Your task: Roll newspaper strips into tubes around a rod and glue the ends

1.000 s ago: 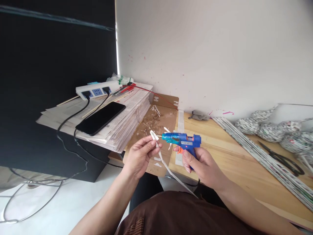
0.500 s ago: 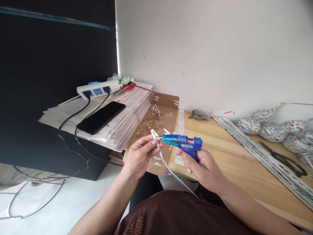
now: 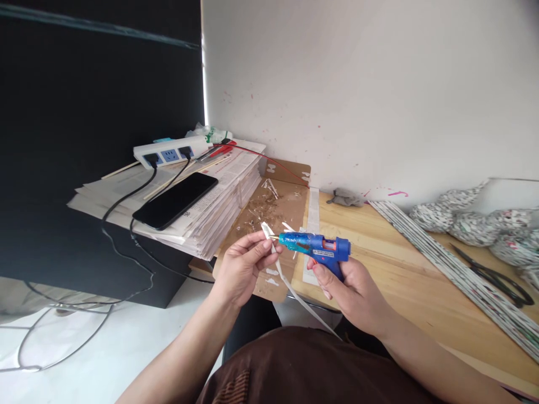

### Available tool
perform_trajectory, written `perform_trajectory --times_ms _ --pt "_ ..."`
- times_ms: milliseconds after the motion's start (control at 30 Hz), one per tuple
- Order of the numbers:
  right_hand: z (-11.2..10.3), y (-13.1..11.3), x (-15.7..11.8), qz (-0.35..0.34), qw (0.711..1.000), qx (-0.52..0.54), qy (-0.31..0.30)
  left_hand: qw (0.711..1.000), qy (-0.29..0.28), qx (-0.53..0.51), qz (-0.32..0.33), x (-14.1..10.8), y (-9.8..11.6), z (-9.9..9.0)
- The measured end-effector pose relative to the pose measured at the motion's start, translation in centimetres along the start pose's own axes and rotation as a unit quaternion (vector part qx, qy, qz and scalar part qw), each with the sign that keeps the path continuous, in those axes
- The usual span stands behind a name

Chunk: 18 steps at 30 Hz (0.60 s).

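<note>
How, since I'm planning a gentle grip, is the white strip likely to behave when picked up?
The white strip is probably floppy, since it bends and trails downward below the left hand. It looks thin and narrow, so it is likely light. That thinness also suggests it could crease easily if the fingers pinch hard.

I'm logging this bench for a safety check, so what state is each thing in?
White strip: pinched in the left hand, tail hanging down
Glue gun: gripped in the right hand, aimed at the strip
Phone: face up, screen dark
Power strip: two plugs in, middle socket free
Scissors: lying down, blades look closed
Newspapers: stacked
Paper rods: laid side by side
</note>
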State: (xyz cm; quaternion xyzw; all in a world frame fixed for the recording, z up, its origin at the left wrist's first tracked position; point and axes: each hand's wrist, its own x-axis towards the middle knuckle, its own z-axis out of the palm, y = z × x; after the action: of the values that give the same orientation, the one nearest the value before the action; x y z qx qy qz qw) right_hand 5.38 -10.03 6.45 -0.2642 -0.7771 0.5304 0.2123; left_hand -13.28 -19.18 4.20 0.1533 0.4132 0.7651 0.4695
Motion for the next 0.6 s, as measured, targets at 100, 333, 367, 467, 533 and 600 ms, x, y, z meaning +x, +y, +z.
perform_trajectory --times_ms 100,333,367,467,533,600 --pt "-0.01 0.08 0.05 0.004 1.000 0.004 -0.004 1.000 0.002 -0.003 0.002 0.00 0.01 0.02" --pt "0.06 0.26 0.21 0.012 1.000 0.021 -0.002 1.000 0.005 -0.013 0.000 0.06 0.02 -0.14" --pt "0.06 0.28 0.25 0.014 1.000 0.023 -0.006 1.000 0.005 -0.015 -0.001 0.08 0.03 -0.20" --pt "-0.04 0.32 0.39 0.026 0.999 0.038 -0.011 1.000 0.011 -0.024 -0.004 0.14 0.04 -0.43" --pt "-0.12 0.27 0.47 0.036 0.998 0.057 -0.009 0.999 0.017 -0.028 -0.006 0.16 0.06 -0.59" --pt "-0.15 0.11 0.51 0.038 0.996 0.078 -0.010 0.999 0.018 -0.028 -0.007 0.16 0.10 -0.71"
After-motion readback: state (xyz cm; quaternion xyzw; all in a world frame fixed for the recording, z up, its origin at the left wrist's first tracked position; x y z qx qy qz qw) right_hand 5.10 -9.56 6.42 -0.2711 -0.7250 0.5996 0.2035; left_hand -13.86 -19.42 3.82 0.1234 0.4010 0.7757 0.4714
